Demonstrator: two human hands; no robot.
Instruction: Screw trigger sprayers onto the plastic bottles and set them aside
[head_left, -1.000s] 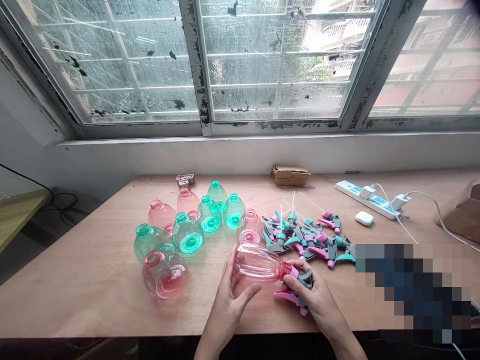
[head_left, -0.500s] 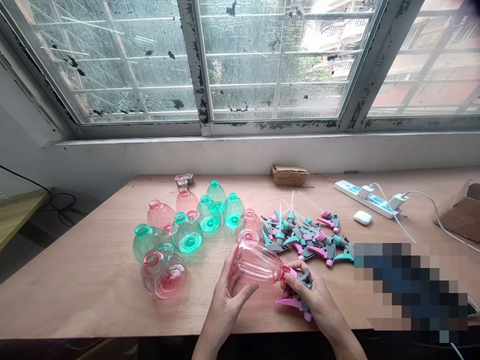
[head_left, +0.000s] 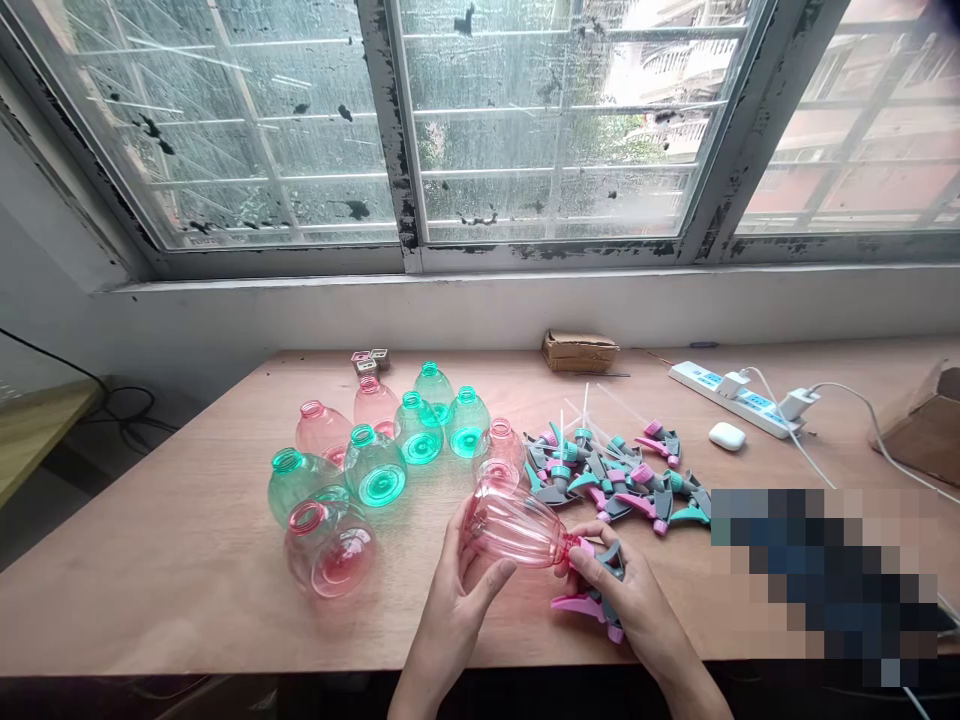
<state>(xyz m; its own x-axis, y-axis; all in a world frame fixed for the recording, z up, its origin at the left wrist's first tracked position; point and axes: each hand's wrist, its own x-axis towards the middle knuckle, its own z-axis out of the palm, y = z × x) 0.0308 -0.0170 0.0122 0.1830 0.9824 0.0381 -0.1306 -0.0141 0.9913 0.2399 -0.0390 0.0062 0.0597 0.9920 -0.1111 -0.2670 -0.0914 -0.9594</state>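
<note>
A clear pink bottle point(head_left: 514, 522) lies tilted on its side above the wooden table point(head_left: 187, 560), base pointing away from me. My left hand point(head_left: 459, 590) cups its body with fingers and thumb wrapped round it. A pink and grey trigger sprayer head point(head_left: 600, 580) sits at the bottle's neck, and my right hand point(head_left: 626, 592) is closed on it. Left of my hands stand several empty pink and green bottles point(head_left: 375, 465). Behind my right hand lies a pile of loose sprayer heads point(head_left: 615, 470) in pink, teal and grey.
A small cardboard box point(head_left: 579, 350) sits at the table's back edge. A white power strip point(head_left: 739, 398) with plugged cables and a white earbud case point(head_left: 726, 435) lie at the right. A blurred-out patch covers the near right. Windows run along the wall behind.
The bottle's base has tipped up and slightly left while both hands kept their hold; the sprayer head stays at the neck.
</note>
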